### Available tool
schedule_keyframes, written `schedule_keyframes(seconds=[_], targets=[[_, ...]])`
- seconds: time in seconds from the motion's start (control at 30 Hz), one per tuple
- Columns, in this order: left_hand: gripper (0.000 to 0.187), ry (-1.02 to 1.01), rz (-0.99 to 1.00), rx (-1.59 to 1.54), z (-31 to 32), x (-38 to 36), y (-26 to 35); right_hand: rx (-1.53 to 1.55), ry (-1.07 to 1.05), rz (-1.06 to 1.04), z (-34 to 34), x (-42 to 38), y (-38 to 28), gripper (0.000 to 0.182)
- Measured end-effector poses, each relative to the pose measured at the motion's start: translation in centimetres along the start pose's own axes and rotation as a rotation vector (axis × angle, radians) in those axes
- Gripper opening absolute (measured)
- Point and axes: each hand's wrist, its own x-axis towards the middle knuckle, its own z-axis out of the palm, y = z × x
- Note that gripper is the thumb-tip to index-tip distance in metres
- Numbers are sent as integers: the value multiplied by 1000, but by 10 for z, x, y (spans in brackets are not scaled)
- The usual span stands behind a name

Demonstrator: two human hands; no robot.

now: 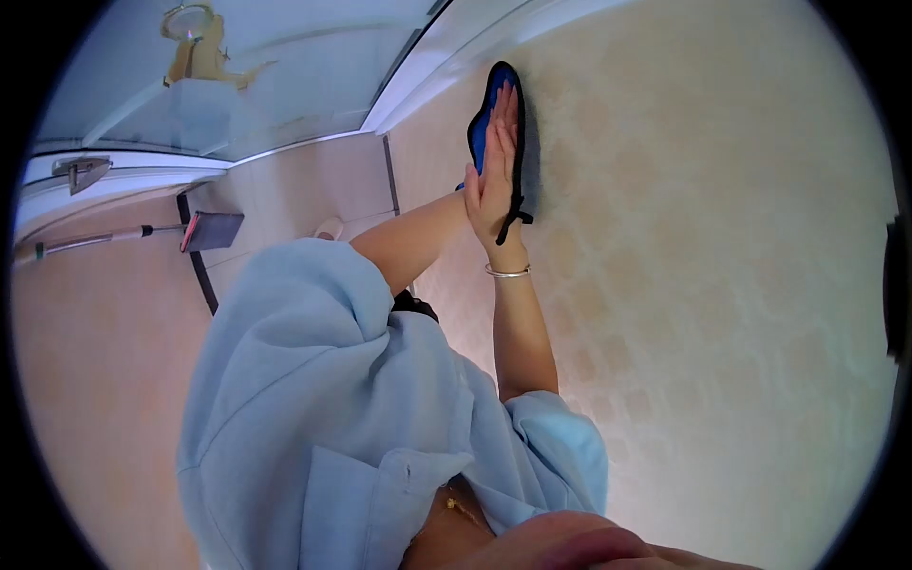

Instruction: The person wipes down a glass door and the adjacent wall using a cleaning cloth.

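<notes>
A blue pad (pixel 482 123) with a black edge and a grey side stands on edge against the pale patterned wall. My right hand (pixel 498 161), with a silver bracelet at the wrist, lies along the pad with its fingers stretched out. A black strap or tie (pixel 514 220) hangs at the pad's lower end, beside my right wrist. My left forearm reaches in from the left to the same place. Behind my right hand and the pad, my left hand is hidden, so its fingers cannot be made out.
A glass door (pixel 313 57) with a metal handle (pixel 84 173) and a gold decoration (pixel 201 52) is at the upper left. Below it, a long-handled tool with a grey head (pixel 217 231) extends over the tiled floor. A light-coloured shoe (pixel 329 228) shows beyond my left sleeve.
</notes>
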Motion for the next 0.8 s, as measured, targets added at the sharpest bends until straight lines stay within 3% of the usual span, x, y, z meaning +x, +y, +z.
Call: schedule_keyframes(seconds=[0.13,0.23,0.8], targets=[[70,-59,-53,-23,-1,-4,34,-196,109,-36,-18,-1,-25,61],[66,-108,22,27,-1,-1,41,-241,104,-22,-41,-3,-42,63],[62,-186,139,16,11,14,35,-167,130,-56,-51,5,-36,60]])
